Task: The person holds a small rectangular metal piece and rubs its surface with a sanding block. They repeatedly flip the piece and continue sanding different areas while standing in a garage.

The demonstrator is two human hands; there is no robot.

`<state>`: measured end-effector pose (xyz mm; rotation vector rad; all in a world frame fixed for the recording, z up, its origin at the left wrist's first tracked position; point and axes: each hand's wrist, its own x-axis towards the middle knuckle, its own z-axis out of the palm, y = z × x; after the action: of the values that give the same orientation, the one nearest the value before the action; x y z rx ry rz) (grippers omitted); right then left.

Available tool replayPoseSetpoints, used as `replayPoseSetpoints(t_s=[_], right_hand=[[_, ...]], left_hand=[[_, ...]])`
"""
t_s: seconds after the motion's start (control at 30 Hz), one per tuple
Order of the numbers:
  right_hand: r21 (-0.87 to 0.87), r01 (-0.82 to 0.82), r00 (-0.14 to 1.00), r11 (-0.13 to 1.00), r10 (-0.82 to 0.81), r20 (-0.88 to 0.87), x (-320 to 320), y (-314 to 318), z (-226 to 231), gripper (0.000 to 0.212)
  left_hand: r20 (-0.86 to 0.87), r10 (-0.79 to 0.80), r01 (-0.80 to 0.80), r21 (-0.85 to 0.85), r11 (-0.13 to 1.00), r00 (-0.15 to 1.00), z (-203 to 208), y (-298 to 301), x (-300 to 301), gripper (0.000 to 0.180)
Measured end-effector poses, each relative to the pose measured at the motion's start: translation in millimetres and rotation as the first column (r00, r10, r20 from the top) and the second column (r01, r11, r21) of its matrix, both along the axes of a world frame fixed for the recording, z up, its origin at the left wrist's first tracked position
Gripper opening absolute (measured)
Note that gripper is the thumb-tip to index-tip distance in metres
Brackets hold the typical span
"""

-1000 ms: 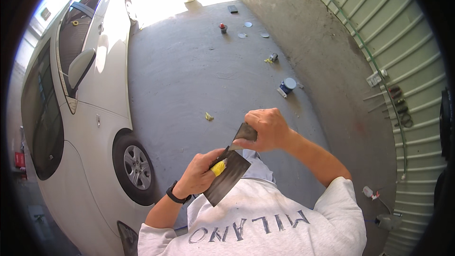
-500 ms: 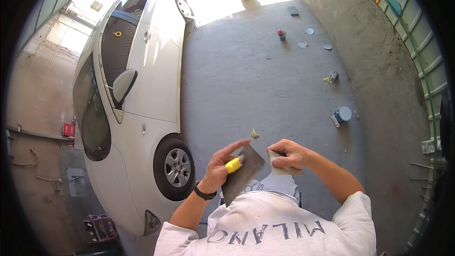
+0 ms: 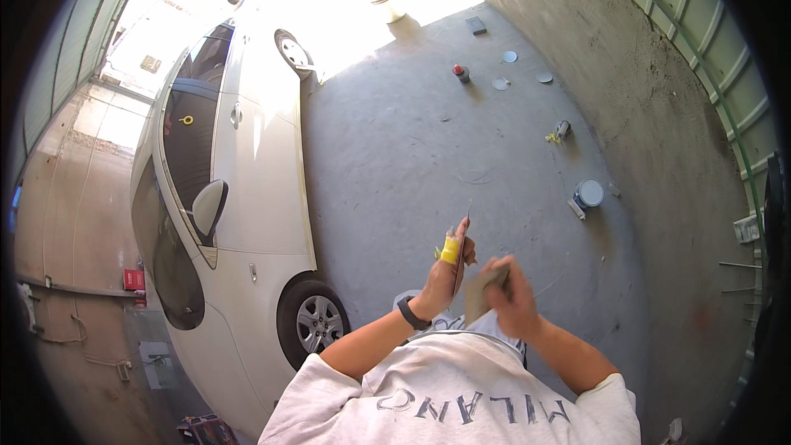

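The left hand (image 3: 442, 276) is raised in front of the chest, closed around a yellow-handled flat blade (image 3: 458, 257) that stands edge-on, its thin metal tip rising above the fingers. Just to its right, the right hand (image 3: 512, 297) is clamped on a grey flat pad (image 3: 480, 290) whose edge meets the blade. A black wristband (image 3: 409, 313) circles the left wrist.

Below the hands lies a grey concrete floor (image 3: 395, 156). Along its left edge stands a white car (image 3: 239, 206), front wheel (image 3: 315, 323) near the left forearm. By the far edge, in bright sun, sit a red-capped can (image 3: 460, 73) and flat round lids (image 3: 501, 83). Toward the right edge lie a small yellow-and-grey item (image 3: 559, 132) and a round white-lidded tin (image 3: 588, 194). A rough grey wall (image 3: 659, 107) runs along the right, with corrugated green sheeting (image 3: 717, 41) above it.
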<state>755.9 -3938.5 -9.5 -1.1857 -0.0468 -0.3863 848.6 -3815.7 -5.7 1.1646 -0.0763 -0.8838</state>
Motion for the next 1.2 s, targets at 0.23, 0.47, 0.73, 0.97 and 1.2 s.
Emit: replayPoseSetpoints(t_s=[0.23,0.47,0.73,0.97,1.2], right_hand=[[-0.361,-0.051,0.970,0.931,0.132,0.203,9,-1,37,0.023],[-0.739,0.422,0.689,0.525,0.344,0.638,12,37,49,0.035],[-0.991,0.125,0.990,0.041,0.065,0.127,40,31,3,0.042],[-0.970,0.239,0.905,0.047,0.351,0.240,75,146,33,0.040],[-0.965,0.087,0.966,0.247,0.218,0.142,110,226,25,0.022]], left_hand=[[0.118,0.233,-0.248,0.137,0.959,0.965,-7,28,22,0.058],[0.051,0.146,-0.134,-0.198,0.971,0.988,33,71,24,0.053],[0.197,0.197,-0.195,-0.029,0.980,0.960,64,162,37,0.045],[0.534,0.189,-0.274,0.084,0.958,0.824,24,258,67,0.035],[0.470,0.220,-0.313,0.130,0.941,0.855,14,355,77,0.049]])
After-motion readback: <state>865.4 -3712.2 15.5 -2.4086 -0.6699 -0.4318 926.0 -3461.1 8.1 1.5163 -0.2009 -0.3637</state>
